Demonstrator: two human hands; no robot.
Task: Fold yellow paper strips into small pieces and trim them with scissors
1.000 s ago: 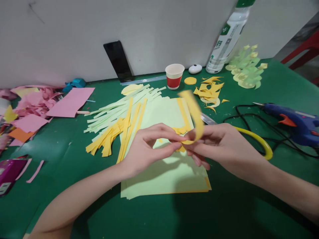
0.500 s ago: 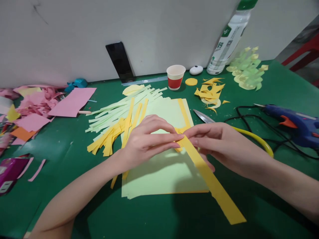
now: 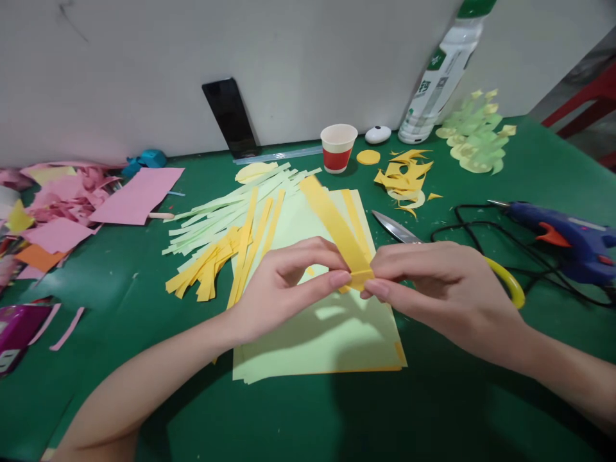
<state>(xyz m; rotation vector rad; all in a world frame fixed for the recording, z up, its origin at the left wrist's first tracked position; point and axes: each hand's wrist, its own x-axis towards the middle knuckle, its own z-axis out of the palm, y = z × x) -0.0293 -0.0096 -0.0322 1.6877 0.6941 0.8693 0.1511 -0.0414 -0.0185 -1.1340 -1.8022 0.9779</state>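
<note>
Between both hands is a yellow paper strip (image 3: 337, 228), folded at its lower end, with its long part slanting up and away to the left. My left hand (image 3: 293, 279) pinches the fold from the left with thumb and fingers. From the other side, my right hand (image 3: 428, 282) pinches the same fold. Beneath them lies a stack of pale green paper sheets (image 3: 312, 350). Several narrow yellow strips (image 3: 248, 244) rest on the stack's left part, beside a bunch of short yellow strips (image 3: 206, 269). Scissors (image 3: 394, 228) lie partly hidden behind my right hand.
Pale green strips (image 3: 216, 208) fan out at the back left. A paper cup (image 3: 338, 151), yellow scraps (image 3: 407, 176) and a bottle (image 3: 437, 83) stand or lie along the wall. A blue glue gun (image 3: 563, 231) with black cord is at right; pink paper (image 3: 139, 196) at left.
The strip's long end pointed down towards me on the right; now it points up and away to the left. Both hands have shifted their pinch, thumbs now on the near side.
</note>
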